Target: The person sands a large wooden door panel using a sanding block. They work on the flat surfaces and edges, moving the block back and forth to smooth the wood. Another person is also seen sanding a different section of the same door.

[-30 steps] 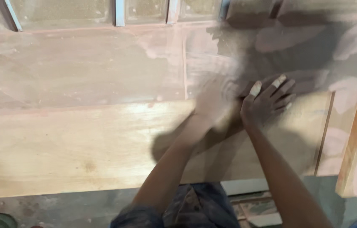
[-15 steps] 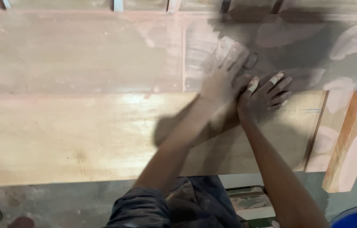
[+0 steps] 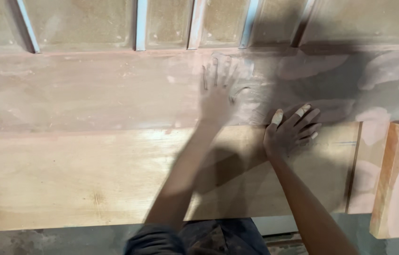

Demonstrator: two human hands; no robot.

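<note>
Two bare hands lie flat on a big wooden panel, fingers spread wide, nothing gripped. Left hand (image 3: 217, 94) is motion-blurred, upper centre of frame, palm down on the dusty pinkish board (image 3: 81, 94), fingers pointing toward the top edge; whether a bit of abrasive sits under the palm, cannot tell. Right hand (image 3: 291, 132) is sharp, centre-right, fingers splayed and angled up-right, straddling the seam where the pinkish board meets the paler plank (image 3: 81, 184) below; pale filler or dust on two fingertips. Both boards run with long axis left to right across frame, so they lie crosswise to the fingers. A lighter smeared patch (image 3: 251, 97) of dust or filler sits between the hands, just right of the left hand and above the right, touching the left fingers; left hand is nearer to it. A short wood block (image 3: 397, 179) stands on end at right edge, well apart from both hands. Framed panels with pale blue strips (image 3: 140, 23) run along the top. Dark trousers (image 3: 209, 238) at bottom centre.
</note>
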